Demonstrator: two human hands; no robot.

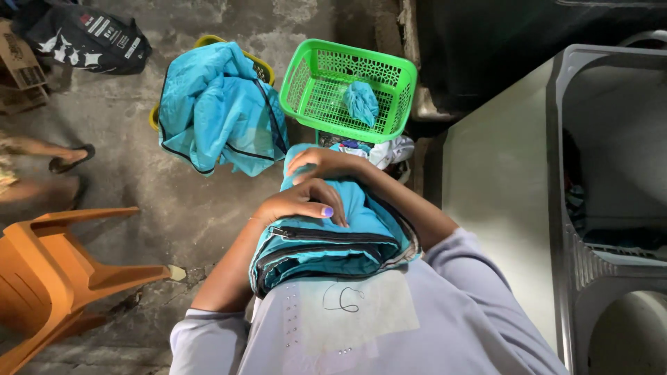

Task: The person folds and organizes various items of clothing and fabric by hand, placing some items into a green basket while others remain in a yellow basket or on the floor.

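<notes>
A stack of folded turquoise garments (326, 243) with dark zips rests against my chest. My left hand (302, 203) lies flat on top of the stack, fingers pressing the fabric. My right hand (326, 164) grips the far end of the same stack from above. Just beyond it stands a green plastic basket (399, 83) holding one small crumpled turquoise piece (362, 102). A yellow basket (264, 69) to its left is draped with a loose turquoise garment (215, 107).
An orange plastic chair (48, 271) stands at the left on the concrete floor. Another person's sandalled foot (66, 158) is at the far left. A pale counter (497, 187) and a steel sink (611, 180) are at the right. A dark bag (83, 35) lies at the top left.
</notes>
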